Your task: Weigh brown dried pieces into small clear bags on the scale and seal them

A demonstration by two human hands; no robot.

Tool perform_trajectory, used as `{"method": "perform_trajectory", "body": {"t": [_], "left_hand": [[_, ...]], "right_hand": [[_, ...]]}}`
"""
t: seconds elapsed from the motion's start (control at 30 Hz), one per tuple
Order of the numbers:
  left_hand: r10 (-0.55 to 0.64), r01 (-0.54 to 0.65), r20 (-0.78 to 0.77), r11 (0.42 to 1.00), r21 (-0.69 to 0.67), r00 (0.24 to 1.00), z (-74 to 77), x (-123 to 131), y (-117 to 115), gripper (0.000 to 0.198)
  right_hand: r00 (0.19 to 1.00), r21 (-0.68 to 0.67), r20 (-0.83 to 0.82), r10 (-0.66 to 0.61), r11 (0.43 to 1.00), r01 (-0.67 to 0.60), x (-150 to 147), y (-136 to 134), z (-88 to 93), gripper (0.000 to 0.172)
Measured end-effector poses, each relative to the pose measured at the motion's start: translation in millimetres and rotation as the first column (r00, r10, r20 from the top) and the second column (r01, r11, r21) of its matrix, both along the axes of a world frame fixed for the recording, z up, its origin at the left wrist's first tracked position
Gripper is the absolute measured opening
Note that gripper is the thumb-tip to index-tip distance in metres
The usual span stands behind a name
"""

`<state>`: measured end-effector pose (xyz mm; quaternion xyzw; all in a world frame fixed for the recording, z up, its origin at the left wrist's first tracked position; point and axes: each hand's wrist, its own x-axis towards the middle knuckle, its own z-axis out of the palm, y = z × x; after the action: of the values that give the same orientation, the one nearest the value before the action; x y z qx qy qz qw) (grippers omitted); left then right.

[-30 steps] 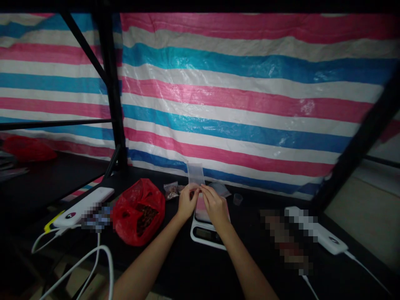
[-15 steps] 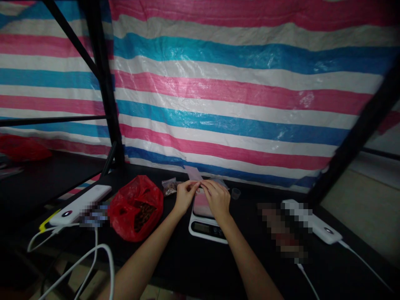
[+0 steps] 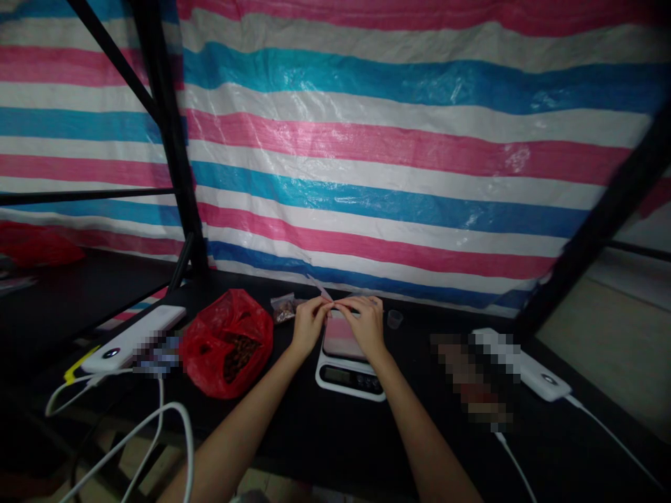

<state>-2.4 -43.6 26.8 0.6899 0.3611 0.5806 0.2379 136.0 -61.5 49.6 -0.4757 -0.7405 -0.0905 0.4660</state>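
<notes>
— White plastic pwr bank (image 3: 133,340) far left on the black table (image 3: 293,447), white USB cable (image 3: 157,412) trailing toward the near edge. What's next along?

— Red plastic bag (image 3: 228,346), slumped open, dark brown bits (image 3: 238,356) inside. Then a small clear plastic bag (image 3: 284,308) of brown bits, just left of the hands. Both prob sit there for easy reach from the scale.

— Hands?

— Left hand (image 3: 310,325) and right hand (image 3: 365,323) together, fingertips meeting, both clamped on a thin clear plastic film (image 3: 319,288). Film is near edge-on, sticking up and away to the left of the pinch.

— Film vs scale?

— Held over the back edge of a white digital scale (image 3: 349,395), display toward the person. Looks kept up off the plate, but contact can't be confirmed from this view.

— Right side?

— Small clear plastic cup (image 3: 395,319) just right of the scale, then a pixelated blurred object (image 3: 472,377), then a second white pwr bank (image 3: 545,379) w/ white cable (image 3: 613,440).
</notes>
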Motion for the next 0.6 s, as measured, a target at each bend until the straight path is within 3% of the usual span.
{"method": "perform_trajectory", "body": {"t": [0.17,0.37,0.6], "left_hand": [[-0.004,0.003,-0.037,1.0,-0.017,0.999,-0.2,1.5,-2.3,0.033],[-0.1,0.099,-0.035,0.994,-0.047,0.994,1.7,3.4,-7.7,0.029],[-0.034,0.034,-0.01,0.999,-0.033,0.999,2.0,3.3,-7.2,0.028]], "right_hand": [[0.999,0.06,0.037,-0.007,0.998,0.004,0.3,-3.1,1.0,0.02],[0.998,0.076,0.062,-0.028,0.997,0.023,1.8,-5.6,1.7,0.015],[0.999,0.068,0.046,0.004,0.998,-0.007,-0.3,-5.6,2.1,0.019]]}}
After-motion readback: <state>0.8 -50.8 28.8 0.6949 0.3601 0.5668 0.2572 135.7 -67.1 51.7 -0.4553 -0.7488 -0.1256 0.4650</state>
